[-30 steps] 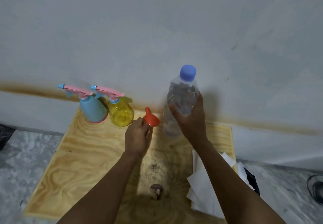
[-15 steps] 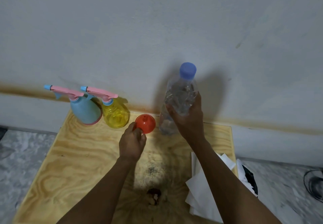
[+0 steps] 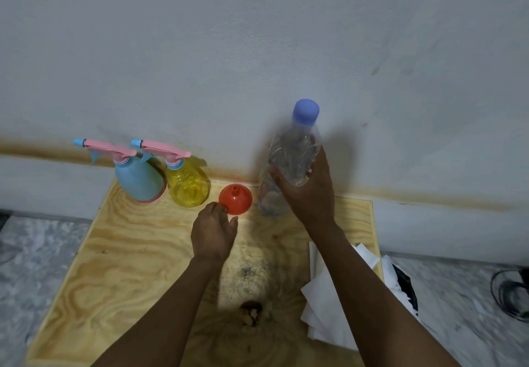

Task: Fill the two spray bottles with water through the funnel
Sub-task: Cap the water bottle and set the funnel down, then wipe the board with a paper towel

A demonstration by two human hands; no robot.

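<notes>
Two spray bottles stand at the back left of the wooden table (image 3: 114, 266), against the wall: a blue one (image 3: 137, 180) and a yellow see-through one (image 3: 187, 186), both with pink trigger heads screwed on. An orange funnel (image 3: 236, 199) sits mouth down, spout up, just right of the yellow bottle. My left hand (image 3: 213, 232) pinches the funnel's near-left rim. My right hand (image 3: 307, 192) is wrapped around a clear water bottle (image 3: 292, 155) with a blue cap on; the bottle leans slightly left, its base low by the table's back edge.
White paper towels (image 3: 323, 309) lie at the table's right front, over its edge, with a black object (image 3: 406, 289) beside them. A dark knot (image 3: 252, 312) marks the wood near me. A dark cable (image 3: 509, 295) lies on the marble floor at right.
My left hand has turned the funnel from tilted to mouth down on the table. The right hand keeps hold of the water bottle in about the same spot.
</notes>
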